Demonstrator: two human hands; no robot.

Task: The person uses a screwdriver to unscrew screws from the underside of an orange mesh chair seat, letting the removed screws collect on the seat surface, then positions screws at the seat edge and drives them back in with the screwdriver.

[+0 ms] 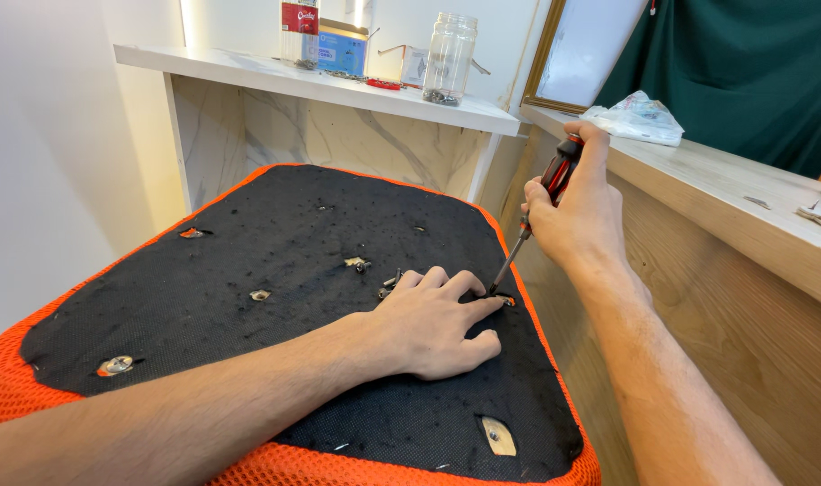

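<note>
The big orange mesh seat cushion (14,396) lies upside down, its black fabric underside (275,252) facing up and filling most of the view. Behind it runs a white marble-look shelf (248,67) carrying a clear plastic jar (449,54) and a bottle (300,31); to the right a wooden counter (734,198) bears a crumpled plastic bag (635,117). On the black fabric several mounting holes show: metal fittings sit at the near left (118,364) and far left (192,233), two more near the middle (261,294) (356,263), and one near corner (497,437) looks bare. A few loose screws (390,283) lie just beside the left hand. That left hand (433,324) is pressed flat and spread on the fabric, fingers touching the spot at the right edge. The right hand (577,216) is clenched around the red-and-black handle of the screwdriver (532,216), tilted, tip down in the right-edge hole (506,299). By my reading the screw work is midway: this hole is in hand, whether going in or out I cannot tell, and other holes remain
</note>
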